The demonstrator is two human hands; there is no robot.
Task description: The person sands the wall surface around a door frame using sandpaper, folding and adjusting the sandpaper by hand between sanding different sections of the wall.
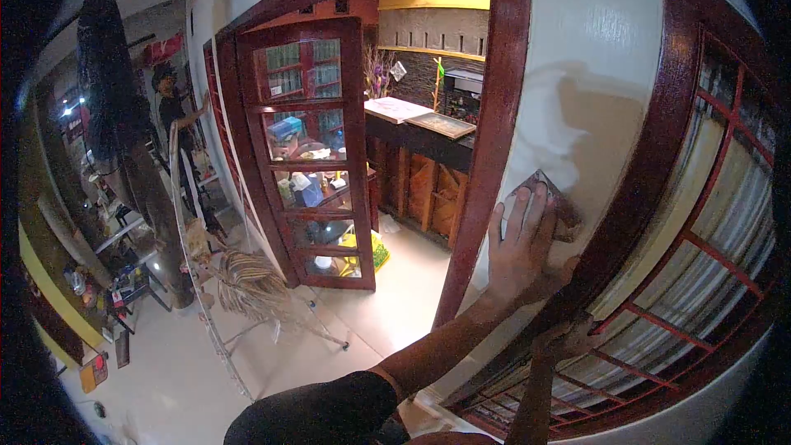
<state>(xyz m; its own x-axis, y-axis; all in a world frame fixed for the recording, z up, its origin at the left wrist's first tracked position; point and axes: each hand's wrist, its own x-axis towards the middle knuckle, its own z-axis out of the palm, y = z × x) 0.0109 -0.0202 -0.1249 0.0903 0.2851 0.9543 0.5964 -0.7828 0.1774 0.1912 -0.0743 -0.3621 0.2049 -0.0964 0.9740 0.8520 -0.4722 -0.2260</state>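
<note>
Dark sleeve (317, 412), left grip (523, 235) unclenched over sheet (565, 213) against wall (597, 16), right grip (568, 338), hold unclear

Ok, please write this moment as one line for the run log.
left hand: flat, pressing thin sheet to white wall | right hand: at window frame, grip unclear | paned door: open

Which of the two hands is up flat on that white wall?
The left hand, the higher one: its fingers lie over a dark piece against the wall. The right hand is lower, by the window's dark red frame.
</note>
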